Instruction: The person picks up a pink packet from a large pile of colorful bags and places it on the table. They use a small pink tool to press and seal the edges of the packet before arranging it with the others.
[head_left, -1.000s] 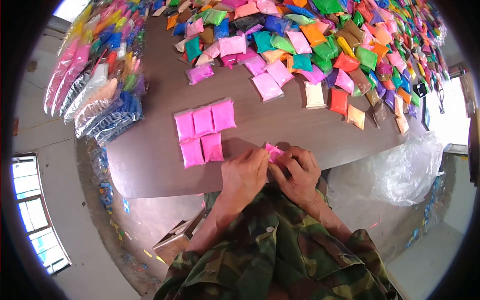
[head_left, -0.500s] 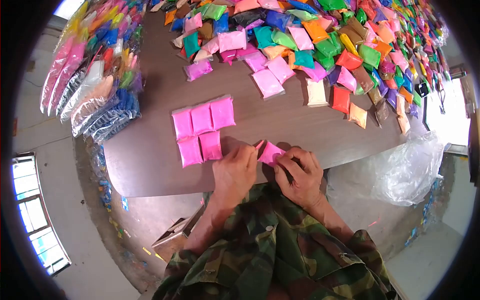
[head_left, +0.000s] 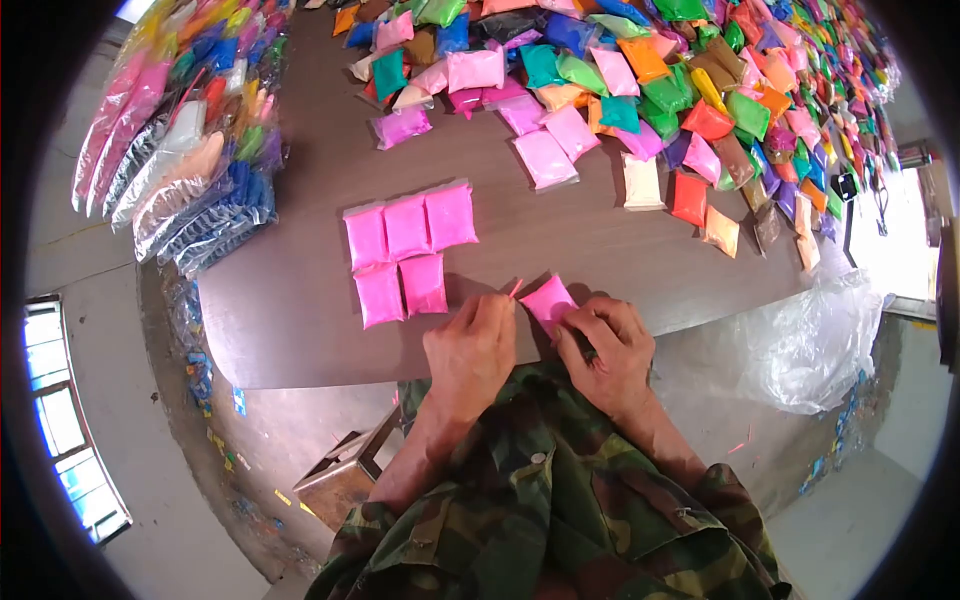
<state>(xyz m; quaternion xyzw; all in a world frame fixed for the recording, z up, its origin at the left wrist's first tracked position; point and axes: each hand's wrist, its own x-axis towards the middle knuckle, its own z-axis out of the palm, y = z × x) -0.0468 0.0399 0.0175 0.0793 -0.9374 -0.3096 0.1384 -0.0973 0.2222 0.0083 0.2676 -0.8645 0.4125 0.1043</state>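
Observation:
My left hand (head_left: 472, 350) is closed near the table's front edge, with a thin pink strip (head_left: 516, 287) sticking up from its fingertips. My right hand (head_left: 608, 352) pinches the lower right corner of a pink packet (head_left: 549, 302), which lies tilted between my hands. To the left of my left hand, several pink packets lie in two rows, three in the back row (head_left: 407, 226) and two in the front row (head_left: 424, 283).
A large heap of small coloured packets (head_left: 668, 92) covers the back and right of the brown table (head_left: 300, 330). Long filled plastic bags (head_left: 190, 140) lie at the back left. Clear plastic sheeting (head_left: 815, 345) hangs at the right edge. A wooden box (head_left: 345, 480) stands below the table.
The pink packet and the strip have moved slightly apart. My right hand has shifted a little to the right with the packet's corner. The whole view has shifted slightly.

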